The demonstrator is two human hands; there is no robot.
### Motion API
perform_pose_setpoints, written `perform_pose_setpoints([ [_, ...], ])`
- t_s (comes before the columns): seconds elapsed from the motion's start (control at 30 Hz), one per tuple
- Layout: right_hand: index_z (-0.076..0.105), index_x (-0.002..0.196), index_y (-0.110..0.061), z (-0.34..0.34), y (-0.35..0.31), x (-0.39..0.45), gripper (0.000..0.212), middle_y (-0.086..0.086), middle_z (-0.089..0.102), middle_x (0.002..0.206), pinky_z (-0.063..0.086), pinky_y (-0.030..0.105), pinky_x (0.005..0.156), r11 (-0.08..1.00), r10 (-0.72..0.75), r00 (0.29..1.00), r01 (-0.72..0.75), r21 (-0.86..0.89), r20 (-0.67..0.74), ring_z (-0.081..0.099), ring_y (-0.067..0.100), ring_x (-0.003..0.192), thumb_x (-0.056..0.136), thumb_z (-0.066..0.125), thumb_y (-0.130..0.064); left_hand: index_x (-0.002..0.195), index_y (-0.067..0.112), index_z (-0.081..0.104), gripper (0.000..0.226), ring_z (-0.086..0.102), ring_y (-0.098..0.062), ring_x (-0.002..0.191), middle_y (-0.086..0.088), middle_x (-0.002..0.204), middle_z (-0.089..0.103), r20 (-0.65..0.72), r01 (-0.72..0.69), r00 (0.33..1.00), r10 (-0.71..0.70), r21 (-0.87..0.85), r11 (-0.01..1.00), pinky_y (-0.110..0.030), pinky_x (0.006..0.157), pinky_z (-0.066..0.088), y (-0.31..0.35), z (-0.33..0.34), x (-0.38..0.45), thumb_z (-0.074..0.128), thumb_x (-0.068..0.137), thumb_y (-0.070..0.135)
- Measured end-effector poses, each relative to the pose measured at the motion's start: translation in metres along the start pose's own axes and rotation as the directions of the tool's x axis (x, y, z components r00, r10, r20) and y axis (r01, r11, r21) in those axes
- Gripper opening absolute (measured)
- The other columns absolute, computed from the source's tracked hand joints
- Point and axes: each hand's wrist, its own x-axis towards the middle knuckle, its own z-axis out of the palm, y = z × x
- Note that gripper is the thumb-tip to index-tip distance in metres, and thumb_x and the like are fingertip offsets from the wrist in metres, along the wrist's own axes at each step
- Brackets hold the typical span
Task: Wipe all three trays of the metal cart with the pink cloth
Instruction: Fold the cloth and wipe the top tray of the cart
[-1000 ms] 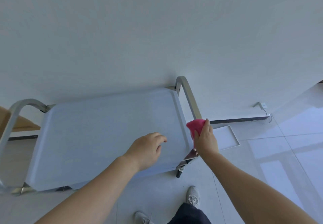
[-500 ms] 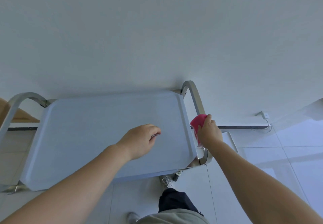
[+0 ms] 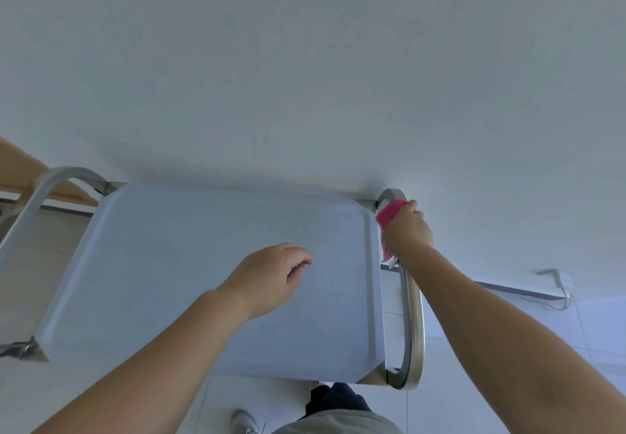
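Head camera, looking down: a person leans over a metal cart (image 3: 411,325) set against a pale wall, its top tray (image 3: 189,264) filling the middle of the frame. The right hand (image 3: 406,230) grips a bunched pink cloth (image 3: 389,215) at the tray's far right corner, right of centre — pressed where the tray's rim meets the curved handle rail. The left hand (image 3: 271,277) hovers over the tray's middle, fingers loosely curled and holding nothing; whether it touches the surface cannot be told. The two lower trays are hidden beneath the top one. The work appears to be on the top level, at its right edge. Next, by the look of it, the cloth must sweep across the flat of the tray — or drop to the levels below, which would call for a stoop.
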Motion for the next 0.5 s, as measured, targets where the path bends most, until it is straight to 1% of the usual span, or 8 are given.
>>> perform_pose_setpoints([
  [0.07, 0.029, 0.129, 0.002, -0.004, -0.009, 0.022, 0.060, 0.019, 0.050, 0.120, 0.044, 0.035, 0.072, 0.999, -0.021, 1.000, 0.020, -0.045, -0.014, 0.058, 0.035, 0.103, 0.078, 0.058, -0.012, 0.108, 0.020, 0.061, 0.021, 0.058, -0.012, 0.093, 0.009, 0.102, 0.063, -0.005, 0.032, 0.999, -0.032, -0.015, 0.999, -0.030, 0.083, 0.047, -0.002, -0.001, 0.003, 0.047, 0.093, 0.017],
  [0.13, 0.046, 0.111, 0.000, -0.011, -0.020, 0.045, 0.035, 0.015, 0.062, 0.100, 0.050, 0.032, 0.068, 0.997, -0.053, 0.998, 0.055, -0.053, 0.037, 0.064, 0.032, 0.090, 0.078, 0.050, -0.010, 0.109, 0.019, 0.061, 0.021, 0.058, -0.013, 0.093, 0.008, 0.102, 0.063, -0.016, 0.053, 0.998, -0.053, -0.022, 0.998, -0.031, 0.083, 0.048, -0.003, -0.001, 0.005, 0.047, 0.093, 0.016],
  [0.2, 0.060, 0.089, 0.000, -0.018, -0.033, 0.064, 0.018, 0.013, 0.071, 0.068, 0.056, 0.031, 0.056, 0.995, -0.047, 0.955, 0.071, -0.073, 0.293, 0.070, 0.027, 0.062, 0.078, 0.046, -0.005, 0.109, 0.019, 0.061, 0.021, 0.058, -0.012, 0.092, 0.008, 0.101, 0.063, -0.027, 0.072, 0.997, -0.072, -0.021, 0.997, -0.030, 0.083, 0.048, -0.005, -0.003, 0.007, 0.047, 0.093, 0.015],
  [0.27, 0.064, 0.076, -0.002, -0.023, -0.043, 0.080, 0.006, 0.010, 0.067, 0.050, 0.050, 0.023, 0.040, 0.958, 0.021, 0.837, 0.139, -0.249, 0.546, 0.063, 0.020, 0.040, 0.079, 0.059, -0.002, 0.108, 0.019, 0.061, 0.021, 0.059, -0.012, 0.091, 0.008, 0.101, 0.063, -0.045, 0.100, 0.994, -0.101, -0.019, 0.995, -0.029, 0.083, 0.048, -0.008, -0.005, 0.006, 0.047, 0.093, 0.015],
  [0.3, 0.064, 0.071, -0.005, -0.024, -0.046, 0.087, 0.007, 0.005, 0.065, 0.046, 0.044, 0.018, 0.036, 0.906, 0.043, 0.797, 0.223, -0.360, 0.602, 0.059, 0.015, 0.035, 0.076, 0.069, -0.005, 0.108, 0.019, 0.061, 0.021, 0.059, -0.012, 0.091, 0.008, 0.101, 0.064, -0.051, 0.111, 0.992, -0.112, -0.019, 0.994, -0.028, 0.082, 0.047, -0.009, -0.006, 0.005, 0.047, 0.093, 0.015],
  [0.37, 0.068, 0.070, -0.011, -0.024, -0.051, 0.095, 0.018, -0.005, 0.061, 0.041, 0.038, 0.012, 0.033, 0.756, 0.053, 0.778, 0.379, -0.534, 0.627, 0.055, 0.007, 0.032, 0.067, 0.083, -0.021, 0.107, 0.019, 0.061, 0.021, 0.059, -0.012, 0.090, 0.007, 0.100, 0.064, -0.059, 0.127, 0.990, -0.128, -0.018, 0.992, -0.028, 0.082, 0.047, -0.011, -0.008, 0.002, 0.047, 0.092, 0.014],
  [0.43, 0.070, 0.070, -0.017, -0.024, -0.056, 0.099, 0.028, -0.012, 0.058, 0.040, 0.038, 0.012, 0.033, 0.616, 0.046, 0.783, 0.467, -0.634, 0.621, 0.052, 0.001, 0.032, 0.064, 0.082, -0.042, 0.108, 0.018, 0.061, 0.021, 0.059, -0.013, 0.091, 0.006, 0.100, 0.064, -0.067, 0.148, 0.987, -0.148, -0.015, 0.989, -0.028, 0.082, 0.047, -0.013, -0.011, -0.003, 0.047, 0.092, 0.014],
  [0.5, 0.074, 0.079, -0.018, -0.022, -0.059, 0.101, 0.038, -0.013, 0.057, 0.040, 0.038, 0.011, 0.032, 0.571, 0.019, 0.792, 0.493, -0.656, 0.610, 0.050, 0.000, 0.031, 0.063, 0.080, -0.052, 0.109, 0.018, 0.061, 0.022, 0.058, -0.012, 0.092, 0.006, 0.101, 0.064, -0.081, 0.166, 0.983, -0.166, -0.007, 0.986, -0.028, 0.082, 0.047, -0.015, -0.015, -0.010, 0.046, 0.093, 0.014],
])
